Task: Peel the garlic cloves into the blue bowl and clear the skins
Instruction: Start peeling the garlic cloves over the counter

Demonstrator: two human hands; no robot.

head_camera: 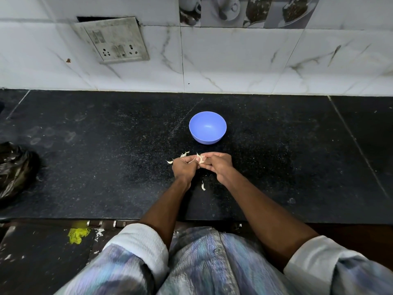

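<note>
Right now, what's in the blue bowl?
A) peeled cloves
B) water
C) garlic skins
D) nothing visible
D: the blue bowl shows only its bare blue inside, while both hands, left hand and right hand, hold the garlic clove over the counter in front of it.

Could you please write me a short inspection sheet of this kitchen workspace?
Surface: black counter, speckled, with smudges at left.
Job's things: blue bowl, upright, looks empty; garlic held between both hands.
Clutter: loose skins beside the left hand, another skin nearer the person; black bag at left edge.
Grippers: left hand and right hand, fingers curled on the garlic.
Cables: nothing seen.
Surroundings: marble-look tiled wall, grimy socket plate.
</note>
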